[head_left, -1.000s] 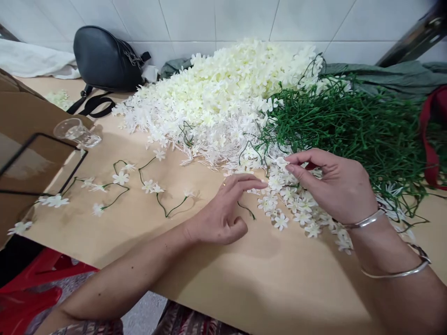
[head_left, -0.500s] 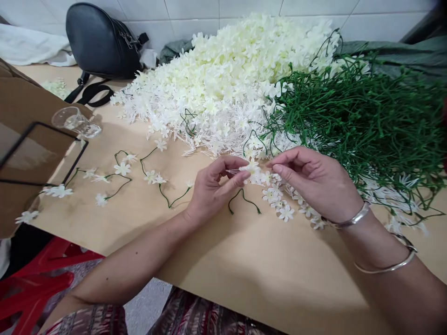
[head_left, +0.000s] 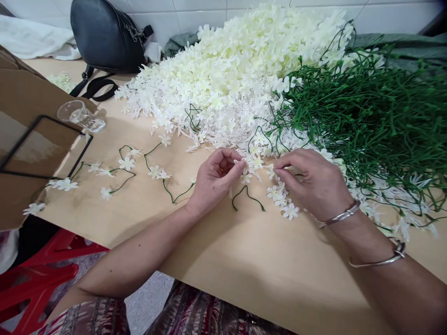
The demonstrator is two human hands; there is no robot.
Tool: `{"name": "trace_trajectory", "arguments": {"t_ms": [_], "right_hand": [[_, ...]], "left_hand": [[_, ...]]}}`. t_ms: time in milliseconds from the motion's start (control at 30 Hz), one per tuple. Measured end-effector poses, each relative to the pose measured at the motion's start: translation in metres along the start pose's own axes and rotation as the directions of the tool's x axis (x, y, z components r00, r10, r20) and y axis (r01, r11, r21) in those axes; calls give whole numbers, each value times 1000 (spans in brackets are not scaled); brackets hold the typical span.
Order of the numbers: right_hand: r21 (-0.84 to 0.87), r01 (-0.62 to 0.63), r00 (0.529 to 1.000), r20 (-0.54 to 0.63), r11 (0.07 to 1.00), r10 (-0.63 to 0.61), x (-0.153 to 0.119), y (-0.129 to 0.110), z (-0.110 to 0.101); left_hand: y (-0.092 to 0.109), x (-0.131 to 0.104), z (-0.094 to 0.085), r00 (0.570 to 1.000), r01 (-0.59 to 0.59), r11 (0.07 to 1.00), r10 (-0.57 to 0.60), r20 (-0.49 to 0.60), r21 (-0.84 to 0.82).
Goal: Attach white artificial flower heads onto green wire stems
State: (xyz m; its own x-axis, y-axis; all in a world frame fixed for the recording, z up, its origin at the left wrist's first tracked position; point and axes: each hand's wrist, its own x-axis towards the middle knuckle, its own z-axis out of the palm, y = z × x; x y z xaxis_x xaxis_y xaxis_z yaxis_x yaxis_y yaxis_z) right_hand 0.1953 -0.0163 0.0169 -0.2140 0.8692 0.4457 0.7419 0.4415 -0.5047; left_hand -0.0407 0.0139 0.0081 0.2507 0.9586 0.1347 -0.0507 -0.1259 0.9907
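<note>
Heap of white artificial flowers: on the surface.
Left hand: before the heap, thumb and fingers pinching a white flower.
Right hand: before the heap, thumb and forefinger close together; cannot tell whether they grip anything.
Bent green stem: before the heap.
Green stem bundle: against the heap's right side.

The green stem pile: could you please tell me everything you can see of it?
The green stem pile is a loose, tangled heap of thin stems, plastic-looking, some with small knobbed tips. It spreads across the right of the table, overlapping white flowers at its left and front; grayish-green cloth lies behind. The right hand is nearby.
</note>
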Motion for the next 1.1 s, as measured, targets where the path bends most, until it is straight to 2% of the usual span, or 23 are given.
{"name": "trace_trajectory", "arguments": {"t_ms": [67, 167, 433, 600, 733, 800, 933, 1100], "right_hand": [[119, -90, 992, -72, 989, 99, 1, -4, -5], [247, -221, 966, -77, 943, 247, 2, -9, -6], [346, -296, 939, -69, 890, 338, -1, -3, 5], [364, -302, 925, -109, 881, 363, 2, -2, 3], [309, -297, 913, -184, 903, 363, 4, -2, -2], [327, -295, 912, -184, 898, 367, 6, -2, -3], [520, -319, 902, -88, 792, 422, 8, -4, -1], [767, -348, 859, 31, 539, 511, 9, -6, 10]], "left_hand": [[-2, 2, 0, 999, 42, 997, -41, 12, -60], [-4, 5, -1, 997, 71, 992, -70, 9, -101], [1, 6, 0, 992, 126, 988, -126, 2, -85], [4, 2, 1, 997, 76, 997, -76, 25, -30], [2, 2, 1, 997, -77, 992, 76, 16, 104], [1, 2, 1, 995, -95, 989, 95, 10, 113], [0, 3, 3, 1000, 4, 1000, -4, 2, 22], [4, 3, 10, 997, 69, 994, -71, -27, -80]]}}
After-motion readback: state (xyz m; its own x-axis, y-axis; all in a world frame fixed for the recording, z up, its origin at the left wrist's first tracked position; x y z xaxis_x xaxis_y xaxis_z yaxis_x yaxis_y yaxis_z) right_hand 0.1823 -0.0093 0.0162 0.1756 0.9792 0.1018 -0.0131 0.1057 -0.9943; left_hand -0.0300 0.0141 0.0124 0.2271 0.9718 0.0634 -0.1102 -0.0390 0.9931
